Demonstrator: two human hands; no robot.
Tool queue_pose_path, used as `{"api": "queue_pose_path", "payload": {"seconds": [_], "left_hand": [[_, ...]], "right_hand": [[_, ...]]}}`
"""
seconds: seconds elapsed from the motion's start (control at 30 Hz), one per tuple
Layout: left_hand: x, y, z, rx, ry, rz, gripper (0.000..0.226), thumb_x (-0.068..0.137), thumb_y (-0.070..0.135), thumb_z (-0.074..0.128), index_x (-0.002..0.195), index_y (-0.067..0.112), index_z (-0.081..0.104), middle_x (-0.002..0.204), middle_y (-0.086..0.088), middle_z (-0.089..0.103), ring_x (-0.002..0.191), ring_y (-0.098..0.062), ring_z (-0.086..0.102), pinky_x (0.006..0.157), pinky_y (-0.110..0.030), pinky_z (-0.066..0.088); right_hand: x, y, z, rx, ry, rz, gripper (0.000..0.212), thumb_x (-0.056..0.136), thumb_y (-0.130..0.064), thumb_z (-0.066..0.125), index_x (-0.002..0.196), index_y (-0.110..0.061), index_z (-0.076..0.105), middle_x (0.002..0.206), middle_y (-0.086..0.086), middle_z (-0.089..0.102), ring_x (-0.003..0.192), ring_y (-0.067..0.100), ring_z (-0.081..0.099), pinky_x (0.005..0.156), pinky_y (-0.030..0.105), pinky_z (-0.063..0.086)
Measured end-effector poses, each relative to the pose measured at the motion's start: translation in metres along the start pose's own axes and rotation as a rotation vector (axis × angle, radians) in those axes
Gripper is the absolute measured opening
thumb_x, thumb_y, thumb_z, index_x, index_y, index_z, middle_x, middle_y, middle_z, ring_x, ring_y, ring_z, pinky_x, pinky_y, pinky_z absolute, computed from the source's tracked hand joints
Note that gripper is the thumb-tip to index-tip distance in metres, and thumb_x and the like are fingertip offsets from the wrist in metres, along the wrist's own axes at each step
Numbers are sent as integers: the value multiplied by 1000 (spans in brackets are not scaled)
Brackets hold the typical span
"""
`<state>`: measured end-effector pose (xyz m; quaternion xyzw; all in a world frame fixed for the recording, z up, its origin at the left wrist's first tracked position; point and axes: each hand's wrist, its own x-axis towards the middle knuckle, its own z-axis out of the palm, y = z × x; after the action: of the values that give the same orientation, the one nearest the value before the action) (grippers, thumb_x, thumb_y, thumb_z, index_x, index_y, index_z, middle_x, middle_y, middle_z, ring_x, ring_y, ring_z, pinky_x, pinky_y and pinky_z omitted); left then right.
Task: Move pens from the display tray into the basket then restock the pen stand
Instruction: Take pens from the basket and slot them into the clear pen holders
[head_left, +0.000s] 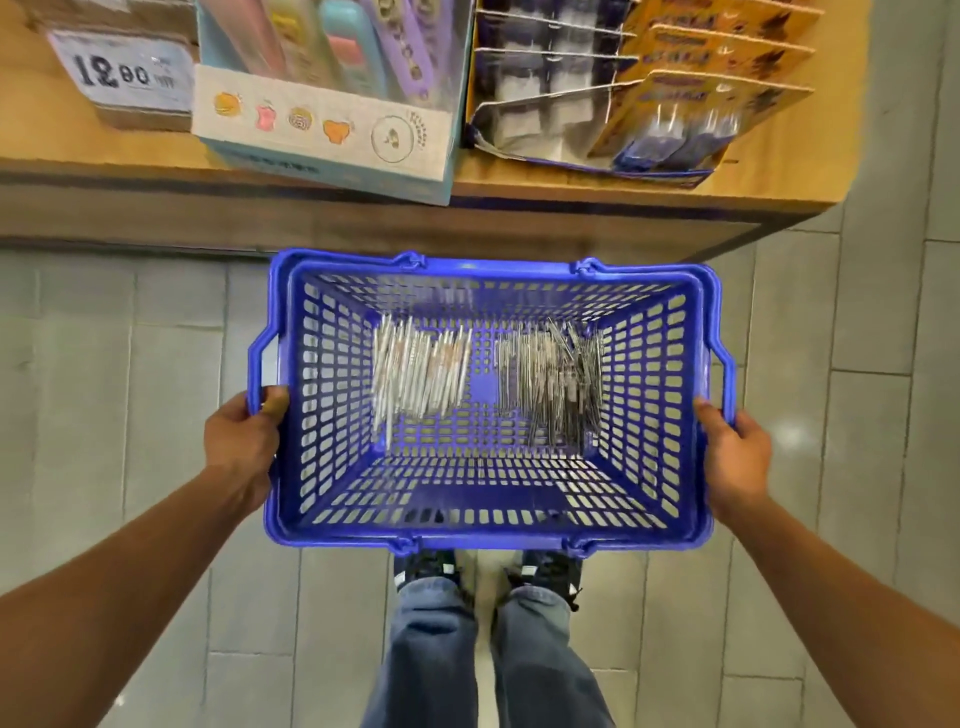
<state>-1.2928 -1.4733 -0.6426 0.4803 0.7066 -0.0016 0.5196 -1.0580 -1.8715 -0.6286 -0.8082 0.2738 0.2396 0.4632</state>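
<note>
Basket held out over the floor, just short of the shelf edge

Your left hand (244, 441) and right hand (735, 457) each curl round a side rim of the basket (483, 530). Between your hands, white pens (421, 374) lie bottom left and dark pens (553, 384) bottom right, with tiled floor (130, 415) open on both sides.

A shop: price tag (122, 70), stocked wooden shelf (519, 176), blue shopping basket (488, 538).

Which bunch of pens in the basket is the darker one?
The dark pens near the right hand; the white pens lie towards the left hand.
</note>
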Motion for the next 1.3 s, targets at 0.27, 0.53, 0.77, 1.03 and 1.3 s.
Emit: {"api": "queue_pose_path", "payload": {"seconds": [0.27,0.53,0.77,1.03,1.3], "left_hand": [[-6,3,5,243,78,274,10,96,29,61,98,23,53,86,7,62,72,-12,60,74,-40,53],[-9,23,5,483,118,554,55,86,7,71,136,4,46,132,-16,47,107,-31,54,94,-43,47],[-30,16,16,488,-19,836,36,89,11,68,123,11,55,122,-10,53,110,-21,48,88,-31,40],[-24,-19,93,338,-433,661,27,95,6,59,92,32,63,93,8,65,76,-10,60,59,-11,45],[8,-24,151,208,-534,373,17,94,6,56,93,19,67,103,-3,69,80,-15,62,66,-25,47]], "right_hand": [[-3,-1,6,-64,157,-56,26,85,-37,71,86,-21,51,94,14,68,87,35,68,84,51,56],[-9,-6,17,-230,331,-231,38,83,-22,74,114,-20,51,105,0,61,97,23,62,91,51,53],[-28,-10,61,-355,194,-649,24,86,-5,65,108,-14,60,104,4,62,90,17,56,77,31,48],[0,45,153,-814,-387,-415,14,95,-14,58,83,-17,64,86,2,71,73,12,66,67,15,51],[32,76,221,-1080,-466,-388,15,97,-19,56,88,-8,63,86,8,61,75,22,58,75,29,54]]}}
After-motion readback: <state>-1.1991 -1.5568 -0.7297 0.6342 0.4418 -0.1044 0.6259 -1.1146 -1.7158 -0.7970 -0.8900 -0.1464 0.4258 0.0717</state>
